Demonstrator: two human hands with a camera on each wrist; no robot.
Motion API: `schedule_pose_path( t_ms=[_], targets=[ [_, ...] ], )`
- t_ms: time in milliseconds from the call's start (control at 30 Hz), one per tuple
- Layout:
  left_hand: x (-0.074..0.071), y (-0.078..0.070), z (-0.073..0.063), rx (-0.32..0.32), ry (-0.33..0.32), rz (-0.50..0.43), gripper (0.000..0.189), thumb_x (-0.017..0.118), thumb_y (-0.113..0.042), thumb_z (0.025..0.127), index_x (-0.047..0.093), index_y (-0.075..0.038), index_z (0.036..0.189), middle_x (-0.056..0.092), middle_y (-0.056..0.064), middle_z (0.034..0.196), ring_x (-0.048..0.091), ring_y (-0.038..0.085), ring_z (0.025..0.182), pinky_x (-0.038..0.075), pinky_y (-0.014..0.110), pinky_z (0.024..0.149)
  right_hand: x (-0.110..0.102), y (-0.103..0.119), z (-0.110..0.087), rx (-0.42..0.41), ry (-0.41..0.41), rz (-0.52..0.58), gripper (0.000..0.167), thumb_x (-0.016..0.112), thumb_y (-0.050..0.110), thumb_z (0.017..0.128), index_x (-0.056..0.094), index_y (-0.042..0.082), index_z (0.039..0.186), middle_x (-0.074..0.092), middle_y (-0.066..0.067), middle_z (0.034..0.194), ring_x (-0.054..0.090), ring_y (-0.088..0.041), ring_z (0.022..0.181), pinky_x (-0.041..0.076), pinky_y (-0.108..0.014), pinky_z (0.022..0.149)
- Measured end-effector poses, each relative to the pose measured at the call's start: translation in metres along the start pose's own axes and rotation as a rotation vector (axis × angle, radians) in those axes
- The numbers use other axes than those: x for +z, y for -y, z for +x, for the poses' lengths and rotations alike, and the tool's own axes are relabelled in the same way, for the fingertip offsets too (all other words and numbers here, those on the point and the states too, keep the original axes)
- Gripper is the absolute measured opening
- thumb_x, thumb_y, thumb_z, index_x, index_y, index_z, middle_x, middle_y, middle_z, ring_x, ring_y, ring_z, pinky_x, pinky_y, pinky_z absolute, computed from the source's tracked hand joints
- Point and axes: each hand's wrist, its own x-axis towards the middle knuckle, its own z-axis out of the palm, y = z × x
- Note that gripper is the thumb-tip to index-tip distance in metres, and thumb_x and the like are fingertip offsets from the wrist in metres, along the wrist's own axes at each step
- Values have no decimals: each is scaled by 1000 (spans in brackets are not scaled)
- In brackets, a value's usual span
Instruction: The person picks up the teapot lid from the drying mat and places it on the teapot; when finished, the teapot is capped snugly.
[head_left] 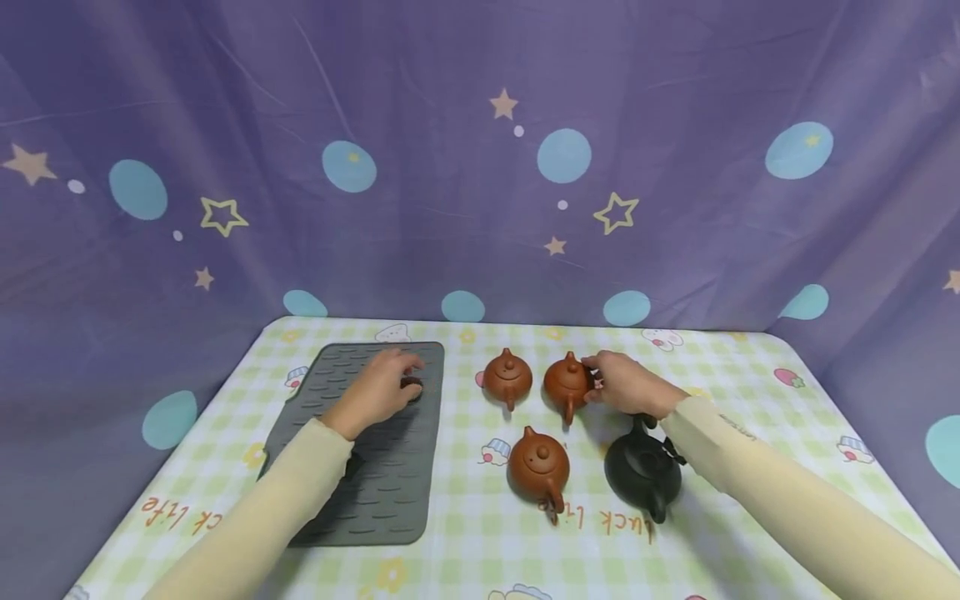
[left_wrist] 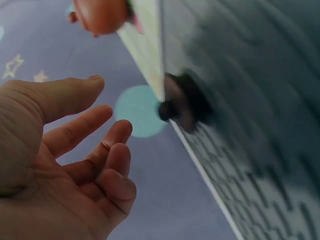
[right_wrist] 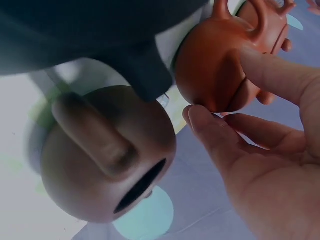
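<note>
In the head view my right hand is at the right side of a reddish-brown teapot. Its fingertips are spread along the pot's edge in the right wrist view, not wrapped round it. The pot stands on the table. My left hand is over a grey ridged mat, fingers loosely bent. Near its fingertips is a small dark brown object with a knob-like end. In the left wrist view it lies on the mat, apart from the fingers; its kind is blurred.
Two more reddish-brown teapots stand nearby, one at the back and one in front. A black teapot is by my right forearm. The right wrist view shows a duller brown teapot. Behind the checked tablecloth hangs a purple curtain.
</note>
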Motion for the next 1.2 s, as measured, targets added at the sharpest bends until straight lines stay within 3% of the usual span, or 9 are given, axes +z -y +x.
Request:
schedule_pose_path(
  t_ms=[133,267,700,1033,1200],
  targets=[
    [3,14,-5,-37,1,26,34,73,-11,84,64,-4,116,58,13,100,54,28,91,46,44,74,-6,4,-5,7,-3,1,56,74,6,80,50,-15,125,57,-28,116,61,-36,98,50,-41,81],
    [5,20,-7,-32,-6,50,30,74,-9,82,66,-4,111,58,12,97,54,28,88,46,44,73,-12,6,-12,2,-30,-3,54,72,6,80,50,-15,125,57,-29,116,61,-37,99,50,-43,82],
    [17,28,-2,-56,8,30,11,70,-14,86,65,-10,95,53,1,82,49,22,80,41,39,66,-11,8,-38,20,-61,52,54,73,6,82,50,-11,128,59,-22,112,61,-35,96,51,-42,79],
    [18,31,2,-70,-8,17,6,67,-10,88,62,-8,91,54,2,82,50,19,74,43,37,63,-15,9,-58,50,-79,56,54,73,11,83,51,-7,130,59,-15,112,59,-33,103,49,-45,83],
    [16,28,2,-45,-54,20,6,67,-11,89,64,-8,93,58,4,86,54,23,81,46,39,66,-20,14,-71,71,-86,63,53,72,13,85,51,-4,131,57,-16,115,58,-34,105,49,-45,83]
  ],
)
